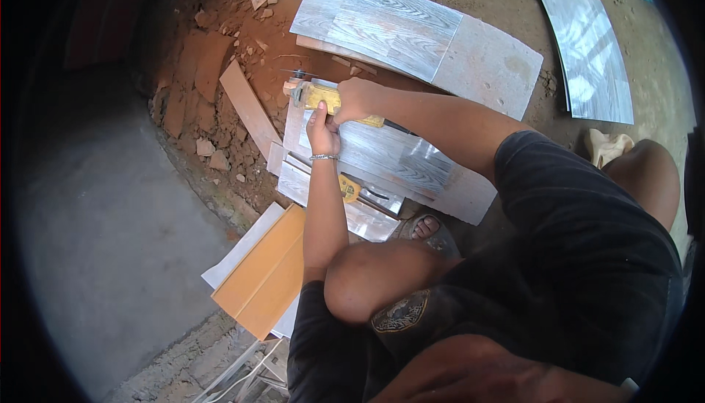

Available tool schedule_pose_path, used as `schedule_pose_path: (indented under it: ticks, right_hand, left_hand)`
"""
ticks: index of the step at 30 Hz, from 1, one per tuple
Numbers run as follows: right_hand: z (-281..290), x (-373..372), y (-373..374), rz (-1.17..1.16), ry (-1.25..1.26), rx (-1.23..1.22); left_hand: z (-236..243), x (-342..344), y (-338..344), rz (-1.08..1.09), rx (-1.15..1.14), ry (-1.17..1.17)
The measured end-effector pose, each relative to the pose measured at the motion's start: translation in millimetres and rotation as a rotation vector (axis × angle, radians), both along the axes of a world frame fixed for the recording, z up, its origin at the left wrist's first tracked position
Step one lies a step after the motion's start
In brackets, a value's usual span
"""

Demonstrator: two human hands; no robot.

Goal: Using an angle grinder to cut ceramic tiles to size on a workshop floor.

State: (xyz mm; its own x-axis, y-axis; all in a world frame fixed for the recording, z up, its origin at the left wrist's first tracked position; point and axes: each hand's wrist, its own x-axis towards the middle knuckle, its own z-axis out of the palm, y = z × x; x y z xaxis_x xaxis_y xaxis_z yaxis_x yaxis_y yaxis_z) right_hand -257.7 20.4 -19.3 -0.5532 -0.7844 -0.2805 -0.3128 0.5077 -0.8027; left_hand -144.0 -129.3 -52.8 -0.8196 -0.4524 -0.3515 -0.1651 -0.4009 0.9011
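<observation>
Head view, near to far: 1 orange panel (pixel 263 274) lies on the wearer's side of the yellow angle grinder (pixel 319 96), toward the left, and 1 yellow-and-black tool (pixel 349 188) rests closer to the grinder. The left hand (pixel 323 134) cups the grinder's body, thumb laid over it; the right hand (pixel 357 99) is wrapped around its rear. Grinder and hands are over 1 wood-patterned tile (pixel 378 153). Beyond the grinder sits another patterned tile (pixel 382 24); well to its right, 1 glossy tile (pixel 591 58).
</observation>
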Motion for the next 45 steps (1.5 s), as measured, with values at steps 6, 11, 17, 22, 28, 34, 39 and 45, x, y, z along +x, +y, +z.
schedule_pose_path:
  ticks: [6, 11, 17, 22, 28, 34, 39, 45]
  right_hand:
    - [1.8, 4.4, 3.5, 0.014, -0.031, 0.014]
    - [-0.6, 7.5, 0.3, -0.006, -0.018, 0.009]
    - [-1.7, 10.3, 2.3, -0.014, -0.01, -0.002]
    - [-1.5, 12.8, 2.1, -0.023, 0.001, -0.004]
    - [-2.1, 11.4, 4.2, -0.021, -0.003, -0.002]
    - [3.0, 9.4, 1.6, -0.005, 0.005, 0.025]
    - [7.7, 7.6, 8.7, -0.003, -0.058, 0.044]
    - [-1.3, 16.0, 5.9, -0.01, -0.025, 0.06]
  left_hand:
    - [-1.0, 5.2, 1.9, -0.038, -0.023, 0.024]
    - [1.7, 7.4, 2.3, -0.033, -0.027, 0.029]
    - [1.3, 7.3, 4.9, 0.009, -0.021, 0.005]
    - [2.5, 8.7, 7.9, 0.029, -0.017, 0.024]
    - [4.0, 5.7, 11.2, 0.043, -0.024, -0.018]
    - [6.6, 4.9, 5.2, 0.031, -0.026, -0.068]
    - [10.8, 1.5, 13.1, 0.017, -0.034, -0.09]
    - [6.3, 11.4, 11.3, 0.009, -0.048, -0.092]
